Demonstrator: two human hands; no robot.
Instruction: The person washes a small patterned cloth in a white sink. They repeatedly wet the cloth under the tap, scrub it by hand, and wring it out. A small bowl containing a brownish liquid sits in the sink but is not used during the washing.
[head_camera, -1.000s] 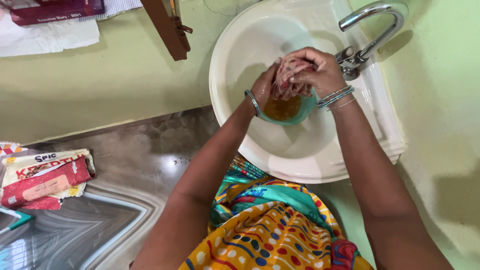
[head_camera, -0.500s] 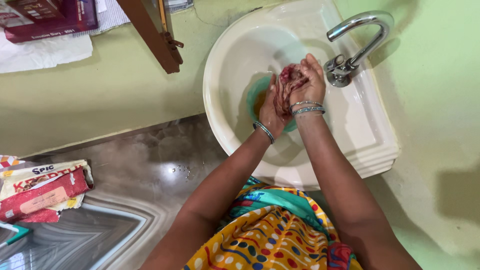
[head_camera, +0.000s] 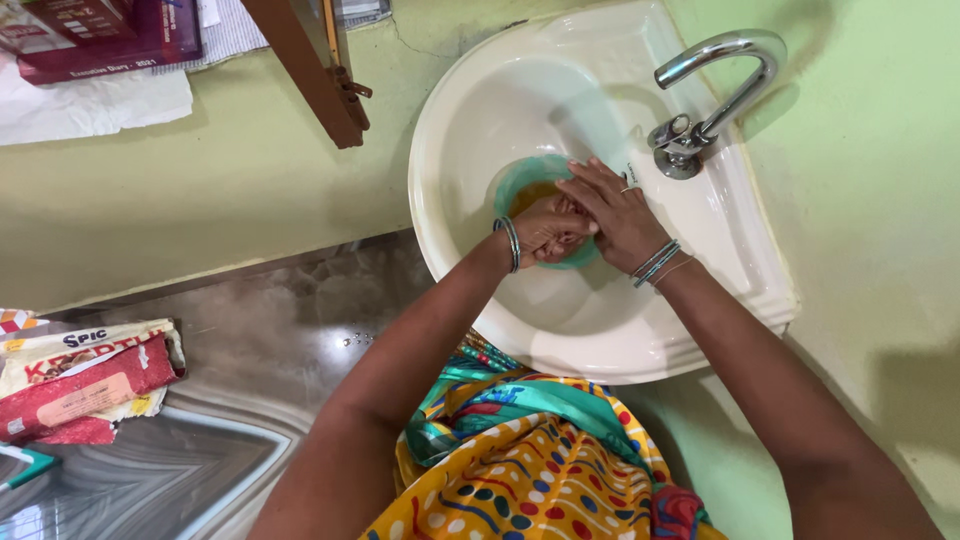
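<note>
Both hands (head_camera: 585, 222) have dropped, fingers (head_camera: 600, 190) over teal bowl (head_camera: 520, 185).

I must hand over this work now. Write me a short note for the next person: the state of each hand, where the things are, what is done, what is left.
Left hand: curled shut over the teal bowl, pressed against the right hand; what it holds is hidden.
Right hand: fingers spread, laid over the left hand.
Things: the bowl sits in the white sink and holds an orange-brown liquid. The tap stands behind the hands; no water is seen running.
Done: the hands are together over the bowl.
Left: the bowl is not emptied or rinsed, and it is not out of the sink.
</note>
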